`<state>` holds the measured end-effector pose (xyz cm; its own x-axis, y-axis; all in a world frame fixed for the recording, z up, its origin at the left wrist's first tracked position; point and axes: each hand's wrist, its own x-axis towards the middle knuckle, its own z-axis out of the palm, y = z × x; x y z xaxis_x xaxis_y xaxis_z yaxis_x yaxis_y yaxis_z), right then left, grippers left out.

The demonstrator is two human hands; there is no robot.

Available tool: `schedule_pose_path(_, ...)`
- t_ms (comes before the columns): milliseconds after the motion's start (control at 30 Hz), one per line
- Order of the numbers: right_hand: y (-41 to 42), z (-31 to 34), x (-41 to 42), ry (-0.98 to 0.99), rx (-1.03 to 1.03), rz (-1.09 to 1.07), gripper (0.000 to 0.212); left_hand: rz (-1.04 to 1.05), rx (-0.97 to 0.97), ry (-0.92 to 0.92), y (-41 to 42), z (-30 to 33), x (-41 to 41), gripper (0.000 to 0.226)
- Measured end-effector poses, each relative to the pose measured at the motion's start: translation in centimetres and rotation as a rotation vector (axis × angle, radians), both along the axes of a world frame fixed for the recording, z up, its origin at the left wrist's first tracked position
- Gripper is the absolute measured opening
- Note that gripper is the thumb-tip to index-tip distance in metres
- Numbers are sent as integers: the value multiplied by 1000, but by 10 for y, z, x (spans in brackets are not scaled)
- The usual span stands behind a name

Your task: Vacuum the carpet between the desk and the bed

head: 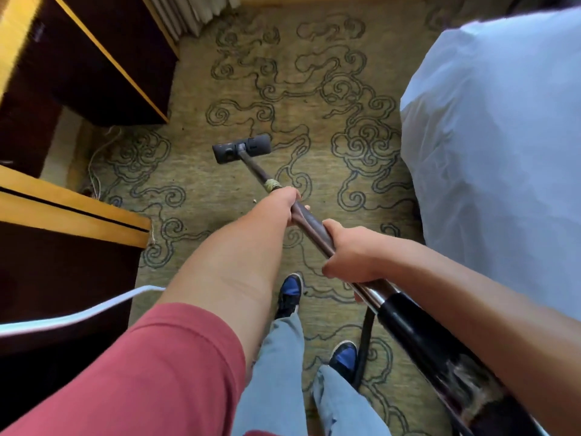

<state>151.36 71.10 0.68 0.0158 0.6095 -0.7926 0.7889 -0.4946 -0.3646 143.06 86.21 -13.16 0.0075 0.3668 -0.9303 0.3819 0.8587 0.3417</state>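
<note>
- Desk (94, 73) stands left of the vacuum head (241, 148), dark wood with a pale edge; a thin cord (97, 165) trails on the floor in its recess, left of the head and well apart from it, a likely snag if the head strays that way.
- Carpet (283, 99), tan with dark swirl lines, runs as a strip either side of the head; the stretch beyond the head toward the curtain (188, 14) looks not yet reached.
- Vacuum head lies flat on the carpet, roughly mid-strip and a little nearer the desk, so its full width meets the pile.
- Wand (309, 220) slants from the head back toward the person, low enough to keep the head flat.
- Left hand (284, 201) is wrapped round the wand, the nearer grip to the head; placed far forward, it probably steers and presses.
- Right hand (349, 256) is curled round the wand behind the left, farther from the head and just ahead of the black hose cuff (405, 322); it likely drives the push and pull.
- Shoes (290, 294) stand behind the head, staggered as for a stroke.
- Bed (503, 136), under a pale cover, bounds the strip right of the head, well apart from it.
</note>
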Motion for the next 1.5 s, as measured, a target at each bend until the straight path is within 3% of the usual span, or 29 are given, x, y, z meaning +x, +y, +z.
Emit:
schedule_pose_path(200,102,-45,-28,-44,66,-64,72,116,-85,4,108,-49,-22,23)
schedule_pose_path(333,174,-66,-44,-75,87,-51,70,200,-57,3,177,-71,-38,10)
schedule_pose_path(533,244,-87,-58,-10,31,-78,83,274,-49,36,251,-101,-57,10)
schedule_pose_path(700,262,-103,-59,24,-68,-112,62,324,-52,19,281,-138,-68,15)
schedule_pose_path(900,250,-122,-65,-26,-119,-38,96,247,-75,178,252,-175,-82,46)
schedule_pose_path(1033,221,-124,-72,-37,-147,16,94,266,-30,247,218,-176,-80,41)
schedule_pose_path(1333,156,-84,-55,-72,-193,82,92,222,-97,172,142,-139,-66,21)
schedule_pose_path(1500,112,-61,-38,-118,-209,147,91,166,-134,155,89,-119,-50,23)
